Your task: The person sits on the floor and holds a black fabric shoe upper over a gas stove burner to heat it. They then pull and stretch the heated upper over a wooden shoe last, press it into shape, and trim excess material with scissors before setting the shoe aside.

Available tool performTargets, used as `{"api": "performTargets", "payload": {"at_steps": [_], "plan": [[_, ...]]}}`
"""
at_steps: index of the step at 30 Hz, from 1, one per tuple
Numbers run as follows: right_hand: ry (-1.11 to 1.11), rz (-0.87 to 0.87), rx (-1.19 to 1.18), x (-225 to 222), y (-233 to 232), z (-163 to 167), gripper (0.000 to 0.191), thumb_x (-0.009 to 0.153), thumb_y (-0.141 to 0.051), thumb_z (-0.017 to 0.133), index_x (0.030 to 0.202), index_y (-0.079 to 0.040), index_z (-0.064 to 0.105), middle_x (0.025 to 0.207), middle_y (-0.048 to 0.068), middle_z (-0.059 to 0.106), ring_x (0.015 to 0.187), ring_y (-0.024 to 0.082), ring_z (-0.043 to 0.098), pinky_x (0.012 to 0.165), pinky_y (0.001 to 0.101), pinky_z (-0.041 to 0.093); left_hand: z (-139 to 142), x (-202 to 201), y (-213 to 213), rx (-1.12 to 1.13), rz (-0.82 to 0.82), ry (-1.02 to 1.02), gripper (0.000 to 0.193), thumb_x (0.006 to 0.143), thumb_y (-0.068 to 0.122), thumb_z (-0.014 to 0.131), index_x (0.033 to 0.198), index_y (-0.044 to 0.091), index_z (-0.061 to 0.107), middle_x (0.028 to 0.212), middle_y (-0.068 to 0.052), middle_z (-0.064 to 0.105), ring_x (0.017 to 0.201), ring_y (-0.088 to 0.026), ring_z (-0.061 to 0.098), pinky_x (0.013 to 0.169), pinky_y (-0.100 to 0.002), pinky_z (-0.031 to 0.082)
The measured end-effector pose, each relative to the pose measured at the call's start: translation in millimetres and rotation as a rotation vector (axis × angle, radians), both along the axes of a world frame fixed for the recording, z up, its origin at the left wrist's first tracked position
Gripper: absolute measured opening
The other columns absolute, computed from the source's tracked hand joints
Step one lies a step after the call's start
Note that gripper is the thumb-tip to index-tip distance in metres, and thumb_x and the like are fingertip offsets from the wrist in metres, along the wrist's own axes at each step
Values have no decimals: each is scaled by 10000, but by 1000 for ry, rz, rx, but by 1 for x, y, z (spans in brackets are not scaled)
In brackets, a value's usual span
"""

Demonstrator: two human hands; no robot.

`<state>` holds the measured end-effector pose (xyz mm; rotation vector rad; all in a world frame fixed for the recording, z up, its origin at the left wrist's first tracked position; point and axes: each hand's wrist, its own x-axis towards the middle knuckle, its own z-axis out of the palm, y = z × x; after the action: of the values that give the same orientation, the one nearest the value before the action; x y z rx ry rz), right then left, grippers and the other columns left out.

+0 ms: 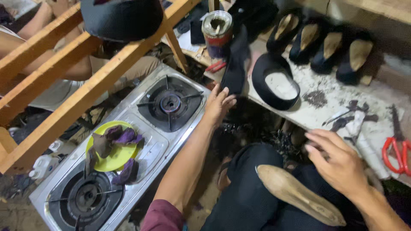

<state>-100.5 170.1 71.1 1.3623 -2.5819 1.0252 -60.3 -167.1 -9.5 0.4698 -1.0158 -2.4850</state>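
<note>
Black shoe upper (234,68) at the edge of the surface (308,113), reached for by the left hand (218,102).
The left hand was open, fingers spread, its tips touching the upper's lower end just above the gas stove (141,141); the right hand (338,164) was open and empty near the tools (349,115), over a tan sole (295,192) lying on the lap. A sound grasp would probably pinch the limp upper near its middle, clear of the burner (170,103).
</note>
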Motion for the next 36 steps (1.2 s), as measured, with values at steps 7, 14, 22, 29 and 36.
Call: {"api": "performTargets", "payload": {"at_steps": [7,14,22,29,36], "plan": [[1,-134,55,22,75,-31,302,887,-104,718,1171,-1,717,1170,131,727,1041,223,714,898,309,544,-16,32,15,-138,-21,55,864,934,217,671,1642,135,181,1578,-165,321,1158,-330,641,881,-425,547],[-158,-234,16,50,123,-34,291,889,-124,711,1154,-4,714,1121,126,733,954,217,734,840,301,555,3,25,26,-1383,334,-95,646,935,117,787,1488,71,457,1546,-116,432,1216,-337,646,985,-400,547],[-204,-147,125,80,138,-37,359,807,-232,757,1096,-21,733,1081,124,748,978,249,738,852,331,561,35,-1,19,-1410,104,-200,432,898,102,734,1305,5,625,1479,-160,507,962,-221,691,877,-332,576],[-192,-67,150,88,144,-49,412,769,-252,773,1105,-20,723,1075,131,739,950,286,712,818,354,554,17,13,28,-1280,125,-178,390,923,68,706,1305,21,646,1479,-147,525,1067,-244,665,912,-323,568],[-167,-16,112,74,119,-42,359,796,-221,760,1090,-17,721,1065,132,739,958,290,714,823,360,559,-1,16,45,-1438,179,38,418,952,46,701,1357,34,594,1538,-161,465,1276,-330,609,955,-339,578]]}}
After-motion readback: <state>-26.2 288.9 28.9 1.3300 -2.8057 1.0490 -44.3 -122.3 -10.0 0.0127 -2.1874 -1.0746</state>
